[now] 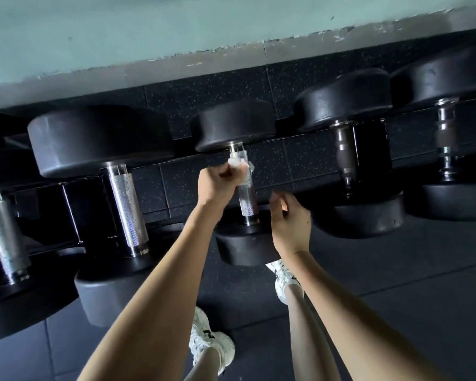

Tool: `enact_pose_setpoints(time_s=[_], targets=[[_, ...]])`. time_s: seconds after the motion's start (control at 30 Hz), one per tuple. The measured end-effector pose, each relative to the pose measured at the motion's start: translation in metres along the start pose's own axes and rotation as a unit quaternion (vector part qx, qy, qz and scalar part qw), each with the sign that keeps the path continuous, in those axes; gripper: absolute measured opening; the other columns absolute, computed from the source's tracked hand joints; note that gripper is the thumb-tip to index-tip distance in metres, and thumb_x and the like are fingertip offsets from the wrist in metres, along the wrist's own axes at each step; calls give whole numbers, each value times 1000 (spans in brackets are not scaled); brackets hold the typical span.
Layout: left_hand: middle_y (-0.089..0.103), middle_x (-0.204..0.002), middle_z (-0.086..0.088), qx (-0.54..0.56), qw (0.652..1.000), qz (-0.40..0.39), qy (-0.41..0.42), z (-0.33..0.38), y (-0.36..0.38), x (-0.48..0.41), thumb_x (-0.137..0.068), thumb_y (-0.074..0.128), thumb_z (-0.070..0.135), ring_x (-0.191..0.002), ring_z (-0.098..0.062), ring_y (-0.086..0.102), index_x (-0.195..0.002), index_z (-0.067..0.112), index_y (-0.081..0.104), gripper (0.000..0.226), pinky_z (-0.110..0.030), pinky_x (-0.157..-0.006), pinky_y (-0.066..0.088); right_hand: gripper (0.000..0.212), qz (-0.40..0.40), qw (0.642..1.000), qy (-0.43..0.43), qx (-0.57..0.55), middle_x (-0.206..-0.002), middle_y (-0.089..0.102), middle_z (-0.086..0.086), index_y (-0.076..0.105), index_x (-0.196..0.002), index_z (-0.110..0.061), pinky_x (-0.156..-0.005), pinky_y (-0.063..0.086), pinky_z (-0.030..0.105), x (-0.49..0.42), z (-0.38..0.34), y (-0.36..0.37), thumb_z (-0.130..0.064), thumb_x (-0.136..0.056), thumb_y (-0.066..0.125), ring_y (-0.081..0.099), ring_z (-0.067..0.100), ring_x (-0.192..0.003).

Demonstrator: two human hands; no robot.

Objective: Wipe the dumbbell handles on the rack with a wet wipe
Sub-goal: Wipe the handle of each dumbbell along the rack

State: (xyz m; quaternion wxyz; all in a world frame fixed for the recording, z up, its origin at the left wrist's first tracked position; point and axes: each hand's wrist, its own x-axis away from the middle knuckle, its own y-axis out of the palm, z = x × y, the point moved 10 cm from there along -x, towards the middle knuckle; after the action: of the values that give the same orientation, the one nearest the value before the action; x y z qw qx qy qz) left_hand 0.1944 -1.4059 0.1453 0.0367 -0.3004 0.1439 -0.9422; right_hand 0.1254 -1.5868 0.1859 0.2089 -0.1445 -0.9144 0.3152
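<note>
Left hand (217, 182) around wipe (235, 162) (handle (246, 199) underneath)

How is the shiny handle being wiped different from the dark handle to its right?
The shiny handle is bright silver; the dark handle is brownish and dull. The shiny handle is a straight tube with a rough crisscross grip; the dark handle is lumpy, with rings. The left hand grips a wet wipe around the shiny handle; nothing touches the dark handle. Both sit between round black weights.
</note>
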Motion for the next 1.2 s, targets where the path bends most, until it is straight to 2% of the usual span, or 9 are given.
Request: enact_pose_setpoints(time_s=[0.07, 0.27, 0.4, 0.47, 0.63, 0.73, 0.93, 1.07, 1.2], targets=[[70, -70, 7, -78, 996, -12, 31, -1, 5, 15, -82, 72, 28, -68, 2, 57, -83, 10, 75, 19, -23, -66, 48, 33, 10, 1000, -11, 6, -91, 72, 10, 67, -102, -6, -75, 49, 36, 1, -3, -2, -30, -90, 48, 67, 29, -87], [69, -77, -21, -231, 972, -34, -1, -8, 10, 31, -83, 70, 32, -77, -32, 67, -81, 3, 74, 29, -31, -57, 39, 24, 12, 1000, -2, 23, -93, 71, 16, 66, -104, -5, -76, 50, 41, 1, -1, -2, -22, -93, 53, 66, 34, -88], [67, -79, -17, -320, 946, -39, -25, -18, 14, 49, -81, 68, 34, -82, -31, 65, -78, 6, 71, 28, -27, -60, 35, 41, 11, 1000, -13, 26, -99, 72, 13, 66, -109, -6, -78, 48, 36, 1, -5, -2, -34, -88, 44, 66, 32, -91], [68, -76, -14, -287, 956, -49, -44, -24, 15, 44, -79, 73, 34, -79, -28, 65, -78, 9, 74, 25, -27, -60, 36, 38, 10, 999, -15, 28, -99, 71, 14, 66, -109, -6, -77, 46, 36, 1, -4, -2, -31, -89, 46, 66, 33, -91], [68, -62, 7, -43, 990, -75, -109, -36, 20, 44, -79, 75, 16, -62, -6, 61, -74, 12, 72, 7, -19, -64, 49, 40, 34, 999, -23, 22, -90, 73, 11, 68, -105, -8, -69, 41, 29, 3, -5, -5, -31, -85, 44, 67, 31, -82], [67, -62, 3, 64, 981, -79, -163, -44, 20, 44, -81, 73, 18, -58, -10, 60, -71, 14, 70, 12, -23, -62, 50, 40, 36, 999, -21, 17, -88, 73, 10, 69, -105, -9, -70, 42, 29, 2, -3, -5, -32, -85, 44, 68, 30, -82], [70, -76, -8, 166, 967, -90, -172, -36, 22, 38, -82, 71, 13, -66, -19, 60, -79, 10, 74, 5, -33, -71, 52, 41, 32, 999, -22, 15, -90, 73, 8, 69, -106, -8, -72, 43, 27, 1, 0, -2, -33, -84, 44, 68, 27, -84], [68, -67, 3, 199, 967, -50, -150, -30, 18, 21, -78, 73, 6, -64, -11, 61, -104, -5, 68, 29, -29, -72, 52, 40, 34, 999, -37, 16, -88, 73, 11, 68, -105, -4, -67, 39, 20, 0, -1, -3, -30, -85, 46, 68, 28, -80], [70, -67, 3, 233, 962, -39, -139, -22, 19, 18, -78, 72, 1, -64, -11, 61, -86, 9, 71, 12, -29, -69, 52, 39, 34, 999, -37, 13, -88, 73, 11, 68, -104, -2, -66, 38, 19, 0, -2, -3, -28, -84, 47, 68, 28, -81]])
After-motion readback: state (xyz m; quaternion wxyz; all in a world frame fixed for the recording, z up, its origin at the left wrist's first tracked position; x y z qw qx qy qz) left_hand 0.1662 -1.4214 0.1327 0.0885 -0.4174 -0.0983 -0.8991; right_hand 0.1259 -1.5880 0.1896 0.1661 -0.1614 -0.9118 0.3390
